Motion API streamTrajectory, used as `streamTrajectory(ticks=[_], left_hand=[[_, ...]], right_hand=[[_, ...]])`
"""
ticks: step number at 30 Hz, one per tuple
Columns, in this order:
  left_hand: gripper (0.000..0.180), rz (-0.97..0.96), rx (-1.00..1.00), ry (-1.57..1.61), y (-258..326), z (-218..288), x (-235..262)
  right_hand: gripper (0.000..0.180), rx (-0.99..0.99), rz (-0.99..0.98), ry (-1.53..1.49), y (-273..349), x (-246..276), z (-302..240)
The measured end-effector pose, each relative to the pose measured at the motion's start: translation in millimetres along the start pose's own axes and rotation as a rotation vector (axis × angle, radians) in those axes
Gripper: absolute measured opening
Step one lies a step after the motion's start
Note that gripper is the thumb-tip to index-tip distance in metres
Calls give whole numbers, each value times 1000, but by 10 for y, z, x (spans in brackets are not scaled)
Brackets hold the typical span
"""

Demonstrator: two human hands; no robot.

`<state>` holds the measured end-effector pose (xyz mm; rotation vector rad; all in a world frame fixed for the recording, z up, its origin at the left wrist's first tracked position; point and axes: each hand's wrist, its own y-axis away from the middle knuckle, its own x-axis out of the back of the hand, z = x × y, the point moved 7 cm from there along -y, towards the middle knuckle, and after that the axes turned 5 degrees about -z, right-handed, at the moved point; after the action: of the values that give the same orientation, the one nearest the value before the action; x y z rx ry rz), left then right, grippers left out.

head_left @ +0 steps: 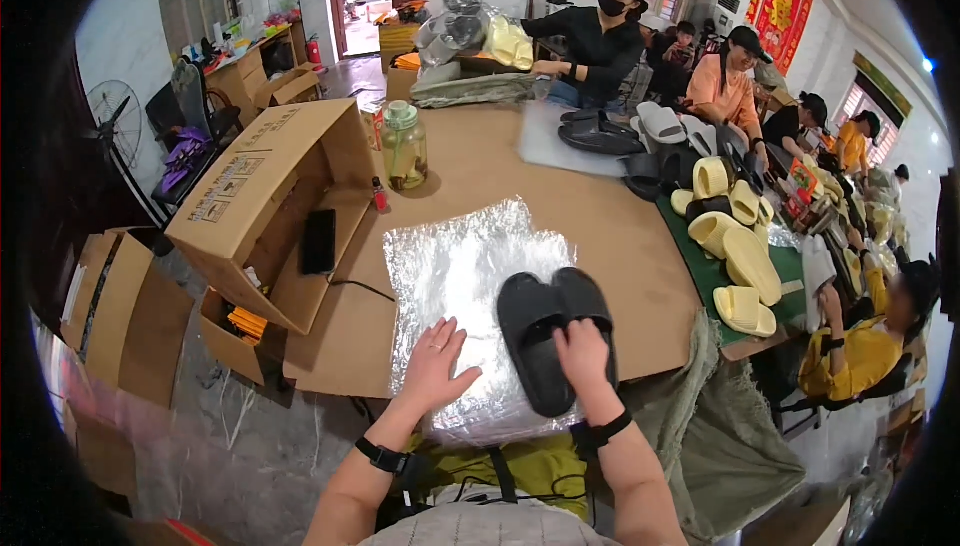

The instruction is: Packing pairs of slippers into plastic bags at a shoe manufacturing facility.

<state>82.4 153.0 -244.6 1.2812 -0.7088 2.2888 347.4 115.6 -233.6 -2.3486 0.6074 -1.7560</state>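
A pair of black slippers (545,318) lies side by side on a stack of clear plastic bags (455,276) on the brown table (610,236). My right hand (582,354) rests on the near end of the slippers and grips them. My left hand (437,364) lies flat on the plastic stack, fingers spread, just left of the slippers. Both wrists wear black bands.
An open cardboard box (265,196) with a black phone (319,241) stands at the left. A glass jar (404,146) sits further back. Yellow slippers (735,246) and dark slippers (600,133) lie at the right and back, where several people work. A grey-green sack (735,426) hangs at my right.
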Motion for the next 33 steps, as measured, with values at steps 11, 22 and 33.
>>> streamTrajectory(ticks=[11, 22, 33], left_hand=[[100, -297, -63, -7, -68, -151, -30], [77, -253, -245, -22, -276, 436, -34], [46, -183, -145, 39, -293, 376, -214]], right_hand=[[28, -350, 203, -162, 720, 855, 1184], [26, -381, 246, -414, 1512, 1377, 1049], [15, -204, 132, -399, 1418, 1454, 527]])
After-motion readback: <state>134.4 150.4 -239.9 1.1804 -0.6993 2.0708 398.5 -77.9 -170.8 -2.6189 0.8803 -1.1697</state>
